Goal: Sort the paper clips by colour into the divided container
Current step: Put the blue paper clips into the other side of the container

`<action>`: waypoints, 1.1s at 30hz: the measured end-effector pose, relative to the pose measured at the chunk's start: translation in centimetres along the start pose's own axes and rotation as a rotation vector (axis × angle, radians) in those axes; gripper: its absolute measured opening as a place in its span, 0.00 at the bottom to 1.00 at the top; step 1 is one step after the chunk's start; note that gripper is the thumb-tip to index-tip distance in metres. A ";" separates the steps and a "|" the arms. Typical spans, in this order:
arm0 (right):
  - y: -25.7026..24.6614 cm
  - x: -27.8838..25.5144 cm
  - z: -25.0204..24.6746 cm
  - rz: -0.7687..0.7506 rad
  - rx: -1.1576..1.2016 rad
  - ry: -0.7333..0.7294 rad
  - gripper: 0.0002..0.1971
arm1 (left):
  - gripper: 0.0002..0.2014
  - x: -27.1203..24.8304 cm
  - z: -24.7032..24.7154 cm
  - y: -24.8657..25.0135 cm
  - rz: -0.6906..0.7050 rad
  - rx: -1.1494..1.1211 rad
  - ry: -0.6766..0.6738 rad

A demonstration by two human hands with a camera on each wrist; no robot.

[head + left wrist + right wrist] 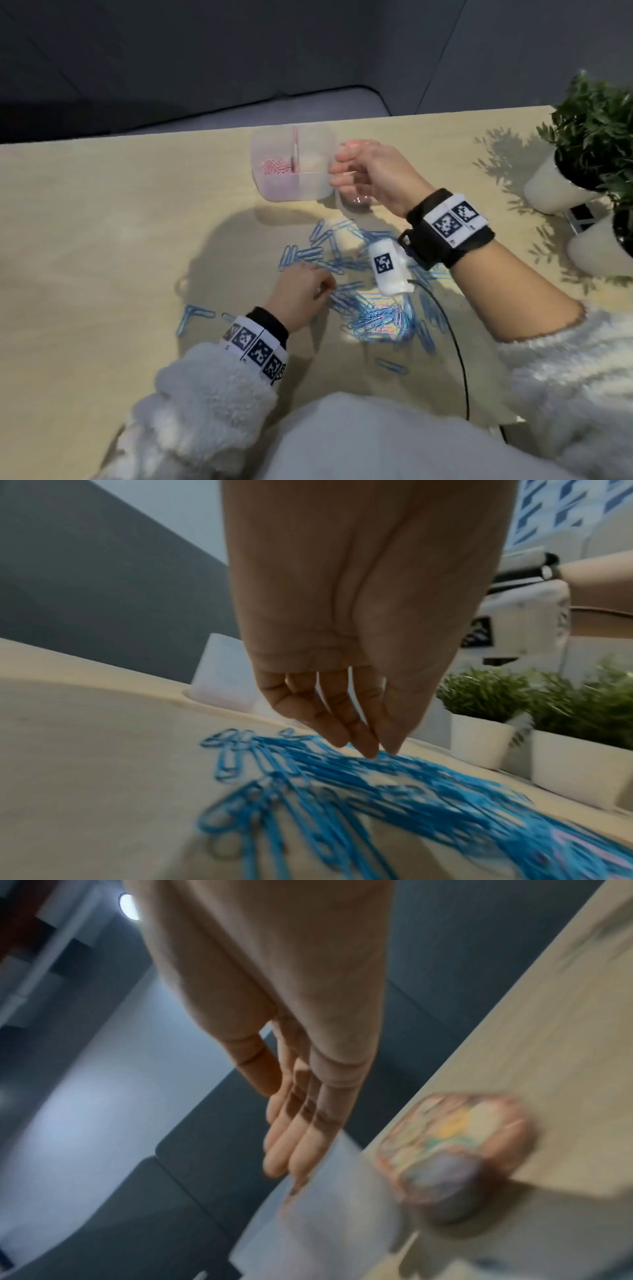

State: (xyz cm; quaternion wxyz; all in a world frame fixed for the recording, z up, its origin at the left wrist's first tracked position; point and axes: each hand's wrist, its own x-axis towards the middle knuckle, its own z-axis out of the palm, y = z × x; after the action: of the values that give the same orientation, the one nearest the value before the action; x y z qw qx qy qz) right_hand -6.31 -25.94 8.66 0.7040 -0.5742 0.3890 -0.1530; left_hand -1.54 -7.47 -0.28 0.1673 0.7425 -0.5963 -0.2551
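A translucent divided container (318,192) stands at the table's far middle, with pink paper clips (275,167) in its left compartment. Blue paper clips (342,260) lie scattered and heaped in front of me, with a few pink ones (387,329) mixed into the near heap. My left hand (320,289) is down on the pile; in the left wrist view its fingertips and thumb (373,750) come together on blue clips (394,791). My right hand (337,168) hovers over the container's right side with straight fingers (284,1161) holding nothing, just above the container's wall (325,1210).
A small clear round object (356,200) sits by the container under my right hand; it is blurred and colourful (455,1150) in the right wrist view. Two white pots with green plants (561,185) stand at the right edge. A black cable (457,342) crosses the near table.
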 end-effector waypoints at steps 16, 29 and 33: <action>14.0 -11.6 -12.4 0.176 -1.072 0.267 0.06 | 0.14 1.3 2.7 2.3 0.140 0.248 -0.227; 14.8 -10.4 -11.2 0.236 -1.038 0.287 0.06 | 0.08 4.6 4.5 4.5 0.161 0.216 -0.139; 14.9 -11.4 -11.2 0.232 -1.035 0.322 0.04 | 0.10 4.4 4.9 4.5 0.177 0.157 -0.062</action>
State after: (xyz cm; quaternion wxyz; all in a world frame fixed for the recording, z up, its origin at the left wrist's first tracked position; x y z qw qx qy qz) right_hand -25.29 -21.68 -1.34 0.2740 -0.7679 0.5768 0.0507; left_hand -7.28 -12.54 -2.52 0.1121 0.6895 -0.6826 -0.2147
